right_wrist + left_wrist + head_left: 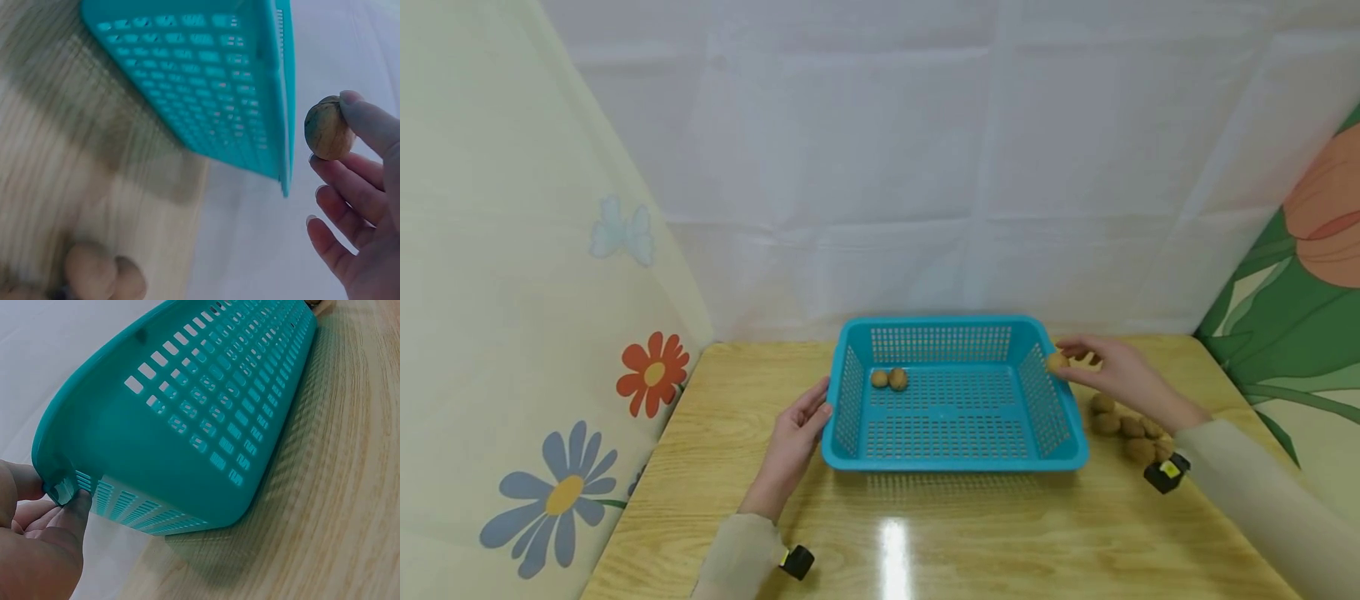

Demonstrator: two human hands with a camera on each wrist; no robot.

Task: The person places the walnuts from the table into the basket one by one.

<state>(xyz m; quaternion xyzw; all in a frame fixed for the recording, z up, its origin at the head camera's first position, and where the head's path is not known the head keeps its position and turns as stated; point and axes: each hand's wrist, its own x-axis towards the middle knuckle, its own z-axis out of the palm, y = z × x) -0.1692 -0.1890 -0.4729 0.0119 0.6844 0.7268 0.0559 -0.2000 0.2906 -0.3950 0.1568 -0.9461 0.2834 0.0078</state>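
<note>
A blue-green plastic basket [955, 464] with slotted walls sits on the wooden table. My left hand [795, 429] pinches its left rim between thumb and fingers, also plain in the left wrist view, where the thumb lies over the rim [39, 440]. Beside the right rim, my right hand [1112, 371] pinches a walnut [329, 129] between thumb and fingertips, the other fingers loosely bent. In the head view that walnut overlaps the basket's right rim. Two walnuts [890, 379] lie together on the basket floor, toward its left back.
Several loose walnuts [1131, 427] lie on the table right of the basket, partly under the right forearm. The wooden table [1000, 533] extends in front. A white cloth [865, 167] hangs behind, and flower-patterned sheets [550, 333] stand at both sides.
</note>
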